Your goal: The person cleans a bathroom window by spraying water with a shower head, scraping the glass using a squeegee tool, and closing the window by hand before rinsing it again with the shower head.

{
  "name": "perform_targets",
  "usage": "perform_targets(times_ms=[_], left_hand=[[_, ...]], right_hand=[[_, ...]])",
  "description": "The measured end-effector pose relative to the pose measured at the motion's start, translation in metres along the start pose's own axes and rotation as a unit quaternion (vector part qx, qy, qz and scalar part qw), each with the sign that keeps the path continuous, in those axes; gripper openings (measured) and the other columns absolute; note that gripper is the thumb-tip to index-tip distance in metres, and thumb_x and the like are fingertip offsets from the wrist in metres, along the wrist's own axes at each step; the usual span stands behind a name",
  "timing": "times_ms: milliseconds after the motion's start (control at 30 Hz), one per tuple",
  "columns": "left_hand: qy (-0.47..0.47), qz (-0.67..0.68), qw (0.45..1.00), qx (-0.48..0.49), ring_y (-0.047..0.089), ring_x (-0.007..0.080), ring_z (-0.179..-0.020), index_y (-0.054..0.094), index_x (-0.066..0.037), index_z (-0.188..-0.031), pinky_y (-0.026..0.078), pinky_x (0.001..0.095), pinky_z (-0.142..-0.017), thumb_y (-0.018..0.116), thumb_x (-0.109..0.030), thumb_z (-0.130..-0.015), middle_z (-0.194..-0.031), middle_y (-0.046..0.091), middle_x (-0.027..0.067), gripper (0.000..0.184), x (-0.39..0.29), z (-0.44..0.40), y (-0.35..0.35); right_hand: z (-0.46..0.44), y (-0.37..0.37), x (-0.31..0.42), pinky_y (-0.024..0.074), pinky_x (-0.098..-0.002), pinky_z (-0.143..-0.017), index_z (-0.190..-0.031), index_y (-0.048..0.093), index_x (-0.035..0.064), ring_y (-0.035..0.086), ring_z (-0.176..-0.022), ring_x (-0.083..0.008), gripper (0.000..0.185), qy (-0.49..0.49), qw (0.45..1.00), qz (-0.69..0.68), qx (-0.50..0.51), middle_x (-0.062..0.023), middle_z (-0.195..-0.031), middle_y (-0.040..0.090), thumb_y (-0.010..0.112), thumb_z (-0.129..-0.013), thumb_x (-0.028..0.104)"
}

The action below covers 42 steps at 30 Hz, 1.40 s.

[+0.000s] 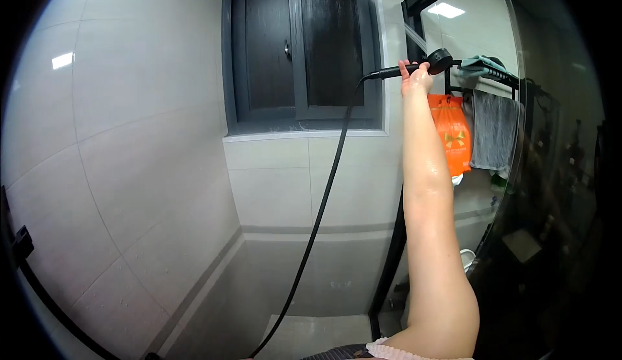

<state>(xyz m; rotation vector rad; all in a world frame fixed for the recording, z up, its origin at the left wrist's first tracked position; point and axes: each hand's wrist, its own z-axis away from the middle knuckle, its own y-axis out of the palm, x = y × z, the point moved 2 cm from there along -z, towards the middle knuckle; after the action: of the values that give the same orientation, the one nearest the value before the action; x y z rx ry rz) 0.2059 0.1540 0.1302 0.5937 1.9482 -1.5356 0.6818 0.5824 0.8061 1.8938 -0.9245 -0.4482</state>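
Note:
My right arm reaches up from the bottom right. At its end, my right hand point(416, 82) is closed around the handle of a black handheld shower head point(440, 60). The shower head lies nearly level, with its round head on the right. From the left end of the handle, a black hose point(329, 195) curves down to the bottom edge. A pale streak, which looks like a water jet, runs up and left near the head. Beside it is a dark-framed window point(295, 46) with wet panes. My left hand is out of view.
At right, behind glass, an orange bag point(451, 133) and a grey towel point(495, 130) hang below a black rack point(495, 71) with a teal cloth point(481, 62). A dark glass panel point(551, 198) stands at far right. Tiled walls point(142, 133) enclose the left and back.

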Motion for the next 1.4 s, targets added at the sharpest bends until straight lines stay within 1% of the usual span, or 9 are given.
perform_targets(times_ms=[167,233,267,467,633,767,833,1133,1400], left_hand=[[0.004,-0.027,0.999,0.018,0.051,0.0399,-0.115,0.053,-0.002,-0.125,0.041,0.0424,-0.098,0.060,-0.018,-0.089,-0.123,0.053,0.0251,0.040,-0.003,0.001,-0.007],[-0.237,0.228,0.933,0.150,0.033,0.0286,-0.136,0.038,-0.005,-0.139,0.030,0.0410,-0.108,0.045,-0.021,-0.094,-0.145,0.037,0.0166,0.048,-0.028,-0.003,-0.021],[-0.239,0.227,0.932,0.154,0.033,0.0286,-0.136,0.038,-0.005,-0.139,0.030,0.0410,-0.108,0.045,-0.021,-0.094,-0.145,0.037,0.0166,0.048,-0.025,0.001,-0.019],[-0.136,0.333,0.929,0.089,0.039,0.0281,-0.129,0.043,-0.005,-0.134,0.033,0.0398,-0.106,0.053,-0.009,-0.090,-0.140,0.040,0.0163,0.045,0.007,-0.007,-0.007],[-0.019,0.052,0.989,0.140,0.047,0.0346,-0.118,0.049,-0.002,-0.128,0.041,0.0418,-0.100,0.059,-0.008,-0.087,-0.137,0.044,0.0137,0.043,-0.033,-0.017,-0.042],[-0.013,0.018,0.988,0.152,0.047,0.0330,-0.120,0.048,-0.004,-0.129,0.039,0.0425,-0.102,0.060,-0.006,-0.086,-0.138,0.044,0.0146,0.044,-0.022,-0.017,-0.041],[0.001,0.017,0.994,0.104,0.055,0.0358,-0.109,0.061,-0.003,-0.114,0.045,0.0405,-0.093,0.066,-0.019,-0.082,-0.114,0.059,0.0178,0.036,-0.029,-0.018,-0.044],[0.044,0.020,0.995,0.091,0.055,0.0353,-0.110,0.061,-0.003,-0.111,0.045,0.0404,-0.093,0.065,-0.018,-0.082,-0.113,0.060,0.0172,0.033,-0.028,-0.015,-0.041],[-0.010,0.029,0.994,0.103,0.055,0.0350,-0.109,0.061,-0.003,-0.112,0.046,0.0399,-0.092,0.067,-0.016,-0.082,-0.115,0.059,0.0169,0.034,-0.014,-0.010,-0.029]], right_hand=[[-0.001,-0.020,0.006,0.0629,-0.0405,-0.060,-0.113,0.036,-0.0028,0.060,-0.072,-0.0256,0.032,0.000,0.998,0.061,0.028,-0.0123,-0.092,0.049,0.045,-0.100,0.025],[-0.003,-0.028,0.009,0.0629,-0.0418,-0.060,-0.112,0.038,-0.0026,0.060,-0.075,-0.0257,0.030,0.011,0.994,0.102,0.045,-0.0117,-0.091,0.049,0.044,-0.100,0.024],[-0.002,-0.032,0.011,0.0629,-0.0418,-0.060,-0.112,0.038,-0.0026,0.060,-0.075,-0.0257,0.030,0.012,0.993,0.106,0.042,-0.0117,-0.091,0.049,0.044,-0.100,0.024],[0.007,-0.046,0.028,0.0620,-0.0441,-0.064,-0.109,0.042,-0.0009,0.062,-0.078,-0.0262,0.028,-0.015,0.964,0.251,0.084,-0.0103,-0.095,0.050,0.047,-0.099,0.025],[0.017,-0.047,0.044,0.0622,-0.0388,-0.060,-0.106,0.045,-0.0045,0.061,-0.079,-0.0230,0.029,-0.017,0.938,0.327,0.110,-0.0104,-0.093,0.050,0.046,-0.099,0.024],[0.025,-0.047,0.055,0.0623,-0.0391,-0.060,-0.109,0.046,-0.0058,0.061,-0.080,-0.0228,0.032,-0.016,0.914,0.387,0.120,-0.0101,-0.096,0.050,0.048,-0.098,0.024],[0.030,-0.045,0.059,0.0625,-0.0381,-0.062,-0.111,0.046,-0.0066,0.062,-0.082,-0.0228,0.034,-0.019,0.903,0.412,0.118,-0.0105,-0.096,0.051,0.048,-0.098,0.025],[0.034,-0.037,0.071,0.0624,-0.0364,-0.059,-0.119,0.043,-0.0114,0.064,-0.080,-0.0223,0.046,-0.075,0.853,0.509,0.091,-0.0156,-0.104,0.054,0.051,-0.096,0.028],[0.047,-0.034,0.069,0.0625,-0.0362,-0.059,-0.128,0.036,-0.0145,0.064,-0.088,-0.0245,0.057,-0.082,0.809,0.576,0.082,-0.0217,-0.115,0.052,0.054,-0.095,0.029]])
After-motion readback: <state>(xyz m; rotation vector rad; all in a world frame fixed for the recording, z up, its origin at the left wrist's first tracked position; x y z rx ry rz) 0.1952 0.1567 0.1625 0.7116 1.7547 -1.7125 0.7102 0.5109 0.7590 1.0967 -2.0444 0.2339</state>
